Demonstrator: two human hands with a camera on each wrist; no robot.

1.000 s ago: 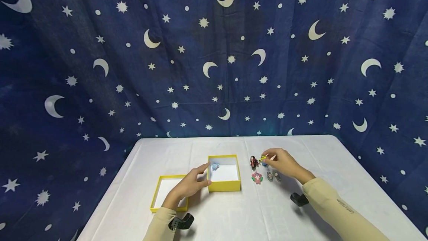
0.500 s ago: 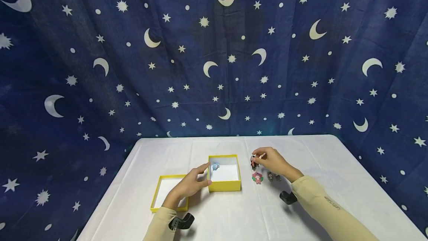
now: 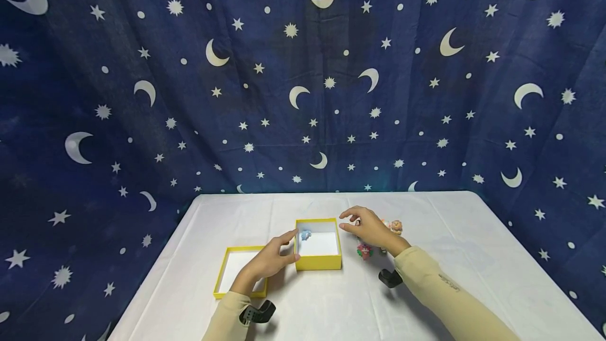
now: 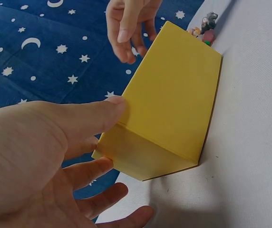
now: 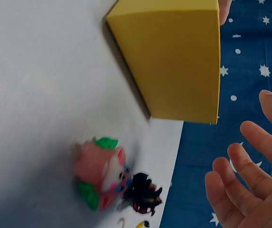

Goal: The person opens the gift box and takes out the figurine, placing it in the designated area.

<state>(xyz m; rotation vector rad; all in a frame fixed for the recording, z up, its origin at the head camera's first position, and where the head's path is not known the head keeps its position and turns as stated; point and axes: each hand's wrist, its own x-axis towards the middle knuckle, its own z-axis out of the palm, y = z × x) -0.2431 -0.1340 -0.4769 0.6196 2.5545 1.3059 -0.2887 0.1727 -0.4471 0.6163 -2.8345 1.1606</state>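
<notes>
My left hand (image 3: 271, 259) rests against the left side of a yellow box (image 3: 319, 262) with a white inside. In the left wrist view its thumb touches the box wall (image 4: 174, 90) near a corner, and other fingers lie loosely beside it. A small blue figurine (image 3: 305, 234) lies inside the box. My right hand (image 3: 371, 228) hovers just right of the box, fingers extended and holding nothing. Below it are a pink figurine with green parts (image 5: 100, 173) and a dark-haired figurine (image 5: 143, 194). Grey figurines are mostly hidden by the right hand.
A shallow yellow-edged box lid (image 3: 239, 272), white inside, lies left of the box, partly behind the left hand. A tan lion-like figurine (image 3: 396, 227) stands right of the right hand. Everything sits on a white-covered table (image 3: 322, 309) before a dark blue curtain (image 3: 265, 93).
My right hand has moved left, from the yellow-and-blue figurine past the dark-haired one toward the box, uncovering the lion-like figurine. My left hand and the box have stayed in place.
</notes>
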